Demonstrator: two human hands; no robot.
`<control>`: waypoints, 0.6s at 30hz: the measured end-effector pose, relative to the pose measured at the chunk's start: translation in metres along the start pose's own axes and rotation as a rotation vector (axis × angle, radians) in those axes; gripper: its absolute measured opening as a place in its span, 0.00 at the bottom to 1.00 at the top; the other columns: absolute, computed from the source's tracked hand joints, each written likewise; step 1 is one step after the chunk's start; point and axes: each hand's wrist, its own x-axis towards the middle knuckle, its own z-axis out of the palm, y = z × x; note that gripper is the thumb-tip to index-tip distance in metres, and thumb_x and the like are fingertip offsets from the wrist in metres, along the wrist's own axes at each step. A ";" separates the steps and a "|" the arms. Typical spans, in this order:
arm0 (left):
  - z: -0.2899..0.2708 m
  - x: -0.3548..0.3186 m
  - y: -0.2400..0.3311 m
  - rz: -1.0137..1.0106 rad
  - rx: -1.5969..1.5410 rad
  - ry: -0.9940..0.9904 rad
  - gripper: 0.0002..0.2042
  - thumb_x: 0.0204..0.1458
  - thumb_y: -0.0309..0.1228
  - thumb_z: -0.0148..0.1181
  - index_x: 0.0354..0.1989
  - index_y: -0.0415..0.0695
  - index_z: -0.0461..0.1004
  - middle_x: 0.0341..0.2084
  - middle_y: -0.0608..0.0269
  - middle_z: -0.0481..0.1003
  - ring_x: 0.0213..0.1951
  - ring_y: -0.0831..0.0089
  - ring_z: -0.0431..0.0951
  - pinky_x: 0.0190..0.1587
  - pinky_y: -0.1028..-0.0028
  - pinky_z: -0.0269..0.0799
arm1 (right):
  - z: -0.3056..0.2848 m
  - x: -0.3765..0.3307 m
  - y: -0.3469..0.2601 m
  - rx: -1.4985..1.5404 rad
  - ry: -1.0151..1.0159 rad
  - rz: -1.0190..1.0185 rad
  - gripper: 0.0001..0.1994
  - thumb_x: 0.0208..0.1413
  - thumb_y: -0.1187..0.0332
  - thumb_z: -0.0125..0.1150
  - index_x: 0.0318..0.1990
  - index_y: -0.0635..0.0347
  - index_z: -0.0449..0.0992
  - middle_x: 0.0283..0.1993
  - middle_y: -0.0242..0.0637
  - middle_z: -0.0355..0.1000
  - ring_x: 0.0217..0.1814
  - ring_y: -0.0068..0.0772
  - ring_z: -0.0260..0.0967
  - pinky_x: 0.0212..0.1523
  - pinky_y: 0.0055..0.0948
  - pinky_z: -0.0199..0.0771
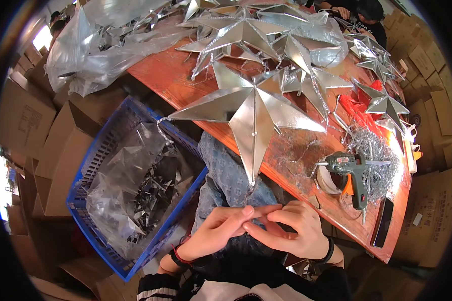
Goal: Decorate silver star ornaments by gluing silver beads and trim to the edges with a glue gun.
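A large silver five-pointed star [254, 120] rests on the near edge of the table, its lowest point jutting out over my lap. From that tip a thin silver strand [247, 194] runs down to my left thumb. My left hand [218, 228] is closed, thumb and fingers pressed around the strand's end. Touching it, my right hand [294, 230] is closed in a pinch, and whatever sits between its fingertips is too small to make out. A silver beaded trim [163, 131] dangles from the star's left point.
More silver stars [243, 30] are heaped across the orange-brown table [155, 83]. At right lie a glue gun [354, 175], tangled silver tinsel [381, 150] and a phone [384, 223]. A blue basket [78, 195] stands left. Cardboard boxes surround everything; another person [369, 20] works opposite.
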 end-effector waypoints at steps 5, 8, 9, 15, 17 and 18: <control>-0.006 -0.002 -0.011 -0.212 0.026 -0.044 0.23 0.61 0.41 0.36 0.53 0.33 0.63 0.48 0.59 0.64 0.41 0.77 0.66 0.44 0.79 0.61 | 0.003 0.002 0.004 -0.003 0.046 -0.093 0.18 0.33 0.70 0.63 0.37 0.42 0.77 0.34 0.24 0.60 0.33 0.20 0.59 0.29 0.17 0.61; -0.004 -0.004 -0.008 -0.211 0.063 -0.098 0.24 0.61 0.41 0.34 0.56 0.34 0.61 0.44 0.63 0.68 0.37 0.81 0.66 0.40 0.82 0.63 | -0.004 0.002 0.005 -0.030 0.006 -0.134 0.15 0.35 0.70 0.62 0.36 0.44 0.78 0.34 0.24 0.60 0.34 0.20 0.59 0.28 0.17 0.61; -0.004 -0.004 -0.008 -0.158 0.100 -0.127 0.23 0.61 0.41 0.34 0.53 0.34 0.63 0.39 0.64 0.65 0.34 0.81 0.63 0.37 0.81 0.61 | -0.002 -0.002 0.004 -0.021 0.023 -0.132 0.18 0.27 0.70 0.65 0.33 0.39 0.79 0.35 0.24 0.67 0.27 0.23 0.61 0.27 0.21 0.63; -0.015 -0.021 0.021 0.282 0.537 -0.243 0.19 0.59 0.37 0.37 0.39 0.35 0.72 0.25 0.62 0.66 0.24 0.72 0.67 0.30 0.76 0.63 | -0.009 -0.008 0.007 0.374 0.174 -0.070 0.15 0.26 0.73 0.72 0.30 0.52 0.80 0.34 0.32 0.68 0.27 0.28 0.63 0.23 0.22 0.64; -0.015 -0.041 0.041 0.729 0.760 0.018 0.18 0.58 0.38 0.38 0.34 0.37 0.72 0.28 0.60 0.69 0.28 0.71 0.69 0.34 0.73 0.65 | -0.013 -0.014 0.007 0.513 0.259 0.023 0.14 0.25 0.75 0.72 0.27 0.54 0.80 0.32 0.34 0.68 0.26 0.29 0.63 0.23 0.22 0.63; -0.012 -0.054 0.043 1.088 0.792 0.219 0.20 0.59 0.41 0.36 0.33 0.38 0.71 0.31 0.59 0.71 0.33 0.71 0.70 0.39 0.71 0.64 | -0.015 -0.009 0.008 0.485 0.292 -0.019 0.11 0.29 0.75 0.70 0.27 0.55 0.80 0.30 0.34 0.67 0.27 0.28 0.63 0.23 0.22 0.63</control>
